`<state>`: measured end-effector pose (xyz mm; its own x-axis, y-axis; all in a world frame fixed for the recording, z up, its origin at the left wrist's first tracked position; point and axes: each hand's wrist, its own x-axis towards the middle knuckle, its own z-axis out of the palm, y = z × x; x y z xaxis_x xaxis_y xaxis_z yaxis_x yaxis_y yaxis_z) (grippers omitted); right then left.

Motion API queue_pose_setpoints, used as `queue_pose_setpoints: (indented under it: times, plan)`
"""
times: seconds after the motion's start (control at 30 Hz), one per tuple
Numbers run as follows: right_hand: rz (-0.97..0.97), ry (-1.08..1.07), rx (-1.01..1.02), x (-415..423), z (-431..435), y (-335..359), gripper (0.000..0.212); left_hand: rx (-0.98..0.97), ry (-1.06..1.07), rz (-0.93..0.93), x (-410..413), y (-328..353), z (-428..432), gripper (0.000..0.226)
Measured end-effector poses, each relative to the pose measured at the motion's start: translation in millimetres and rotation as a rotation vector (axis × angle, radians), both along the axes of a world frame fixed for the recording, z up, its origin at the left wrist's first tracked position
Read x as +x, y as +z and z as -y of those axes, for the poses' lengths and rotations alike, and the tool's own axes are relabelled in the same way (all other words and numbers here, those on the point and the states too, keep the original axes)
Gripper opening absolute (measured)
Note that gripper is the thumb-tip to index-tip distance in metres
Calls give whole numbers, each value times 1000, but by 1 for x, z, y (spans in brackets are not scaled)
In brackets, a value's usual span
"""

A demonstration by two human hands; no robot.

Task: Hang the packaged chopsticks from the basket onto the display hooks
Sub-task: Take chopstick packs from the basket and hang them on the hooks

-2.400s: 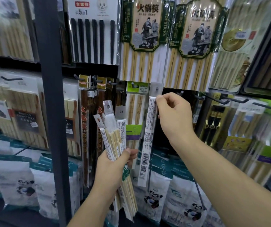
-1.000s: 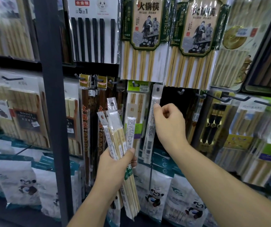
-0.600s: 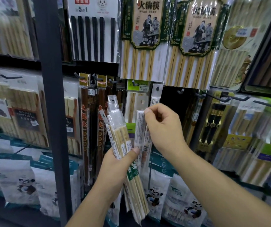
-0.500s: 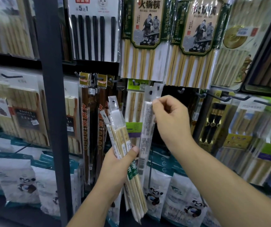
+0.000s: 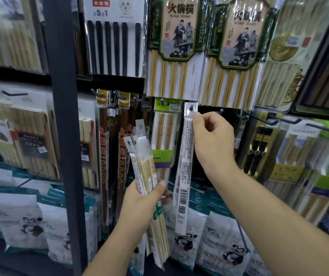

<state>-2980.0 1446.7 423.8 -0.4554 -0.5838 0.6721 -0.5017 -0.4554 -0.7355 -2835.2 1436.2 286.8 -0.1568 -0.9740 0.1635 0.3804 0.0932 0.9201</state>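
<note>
My right hand (image 5: 212,144) pinches the top of a narrow clear chopstick packet (image 5: 185,168) with white printed text and a barcode. The packet's hang hole sits at the tip of a dark display hook (image 5: 191,106), and the packet hangs straight down. My left hand (image 5: 142,204) grips a bundle of several similar packets of bamboo chopsticks (image 5: 145,172), held upright and fanned at their tops, just left of the hanging packet. The basket is out of view.
A dark vertical shelf post (image 5: 64,116) stands at the left. Large hotpot chopstick packs (image 5: 176,46) hang above. Brown chopstick packs (image 5: 107,146) and a green-labelled pack (image 5: 164,132) hang to the left of the hook. Bare hooks (image 5: 267,121) jut out at right; panda-printed bags (image 5: 187,236) below.
My right hand took one packet from the bundle in my left hand and raised it to the hook. Its hang hole is now at the hook tip. My left hand stayed nearly still.
</note>
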Motion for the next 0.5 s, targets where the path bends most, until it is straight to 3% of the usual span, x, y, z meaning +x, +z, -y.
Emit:
queue_pose_setpoints:
  times: [0.3, 0.5]
  plan:
    - [-68, -95, 76, -9, 13, -4, 34, -88, 33, 90, 4, -2, 4, 6]
    - [-10, -143, 101, -10, 7, -16, 29, -141, -73, 127, 4, 3, -1, 37]
